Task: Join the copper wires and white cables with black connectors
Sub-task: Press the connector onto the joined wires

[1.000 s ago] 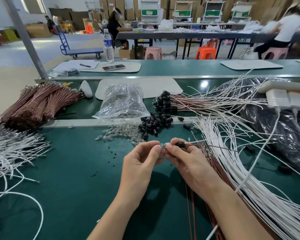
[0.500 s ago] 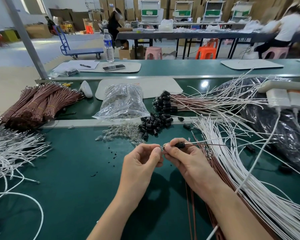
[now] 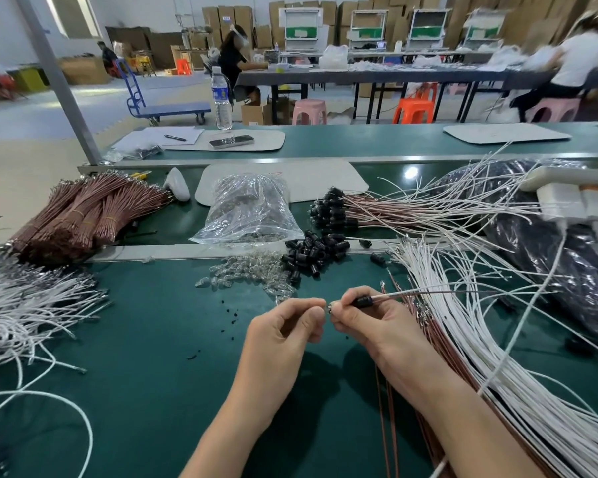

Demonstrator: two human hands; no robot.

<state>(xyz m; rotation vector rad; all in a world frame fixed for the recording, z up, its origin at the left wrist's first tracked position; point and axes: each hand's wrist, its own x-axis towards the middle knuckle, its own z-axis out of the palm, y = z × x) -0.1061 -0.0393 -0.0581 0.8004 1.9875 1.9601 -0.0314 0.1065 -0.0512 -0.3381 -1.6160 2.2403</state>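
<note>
Right grip [image 3: 377, 327] on connector [image 3: 363, 301], green bench [image 3: 152, 339]

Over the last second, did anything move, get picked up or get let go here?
Nothing visibly changed; only the view dipped slightly. The right hand still pinches the black connector, its wires trailing right, and the left hand still pinches the small part at the connector's tip. Neither grip let go, and the loose connectors lie as before.
</note>
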